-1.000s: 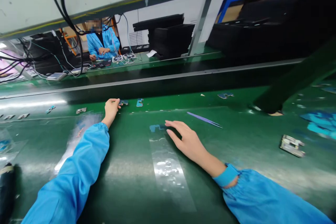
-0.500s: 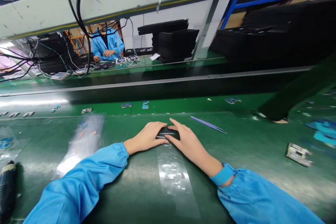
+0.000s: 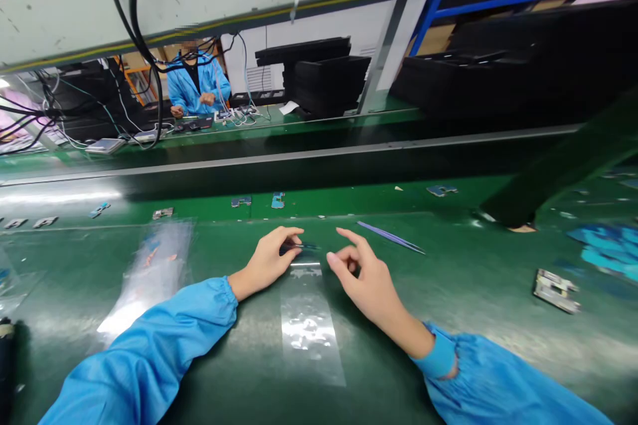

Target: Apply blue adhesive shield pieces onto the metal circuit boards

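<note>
Clear film strip point(image 3: 306, 319): lies flat on the green mat point(image 3: 448, 279), running from near the person to the far end, which sits between the two hands.
Small dark part point(image 3: 298, 247): at the far end of the strip, low over it; too small and blurred to identify further.
Left hand point(image 3: 269, 259): thumb and fingertips pinched together on the dark part, heel resting on the mat.
Right hand point(image 3: 366, 275): just right of the strip end, holding nothing; forefinger and thumb apart, other fingers loosely curled.
Step in hand: judged to be seating the part at the strip's far end, the left hand doing the work.
Next move calls for: a steady pinch, with the strip kept from sliding; the free right hand is well placed to press the film down.
Violet tweezers point(image 3: 391, 237): on the mat, right of and beyond the right hand, untouched.
Clear bag point(image 3: 149, 272): on the mat, left of the left sleeve.
Circuit board point(image 3: 555, 290): far right, well apart.
Conveyor belt point(image 3: 349, 196): beyond the mat, carrying small blue parts point(image 3: 278, 199).
Co-worker point(image 3: 197, 83): seated at the far bench.
</note>
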A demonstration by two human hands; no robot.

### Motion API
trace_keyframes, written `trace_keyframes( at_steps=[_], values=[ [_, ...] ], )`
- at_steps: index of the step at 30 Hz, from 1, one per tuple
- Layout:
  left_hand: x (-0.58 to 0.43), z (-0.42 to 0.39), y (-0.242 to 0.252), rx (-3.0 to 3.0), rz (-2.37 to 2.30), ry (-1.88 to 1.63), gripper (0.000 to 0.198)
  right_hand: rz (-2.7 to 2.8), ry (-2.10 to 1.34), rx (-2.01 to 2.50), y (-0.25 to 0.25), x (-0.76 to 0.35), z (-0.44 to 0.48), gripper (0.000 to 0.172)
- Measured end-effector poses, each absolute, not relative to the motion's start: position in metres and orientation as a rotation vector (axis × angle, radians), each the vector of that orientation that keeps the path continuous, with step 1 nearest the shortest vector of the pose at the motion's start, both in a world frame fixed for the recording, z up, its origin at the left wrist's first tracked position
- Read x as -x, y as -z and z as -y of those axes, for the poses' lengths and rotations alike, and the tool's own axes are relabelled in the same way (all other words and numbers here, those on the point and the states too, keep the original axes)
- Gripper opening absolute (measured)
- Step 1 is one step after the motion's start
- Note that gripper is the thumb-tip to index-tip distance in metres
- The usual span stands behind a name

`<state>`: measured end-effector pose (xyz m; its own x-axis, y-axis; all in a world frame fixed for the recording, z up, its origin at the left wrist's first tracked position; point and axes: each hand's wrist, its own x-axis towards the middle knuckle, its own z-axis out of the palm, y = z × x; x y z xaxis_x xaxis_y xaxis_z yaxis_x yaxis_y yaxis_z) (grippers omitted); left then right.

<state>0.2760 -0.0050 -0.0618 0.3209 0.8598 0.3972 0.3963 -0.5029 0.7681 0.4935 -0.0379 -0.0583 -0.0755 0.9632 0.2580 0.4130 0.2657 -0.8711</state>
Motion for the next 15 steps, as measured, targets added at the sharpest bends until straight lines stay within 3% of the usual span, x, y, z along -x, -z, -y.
trace_keyframes(
  at_steps=[4, 11, 15],
  values=[
    [-0.276, 0.009, 0.062, -2.229, -1.018, -1.224, 0.040, 1.239, -1.279, 1.258, 0.055, -0.481, 0.046, 0.075],
    [-0.274, 0.016, 0.063, -2.473, -0.834, -1.169, 0.057, 1.040, -1.353, 1.194, 0.055, -0.475, 0.042, 0.081],
    [-0.284, 0.015, 0.067, -2.158, -0.953, -1.118, 0.061, 1.003, -1.350, 1.261, 0.062, -0.481, 0.038, 0.081]
  ],
)
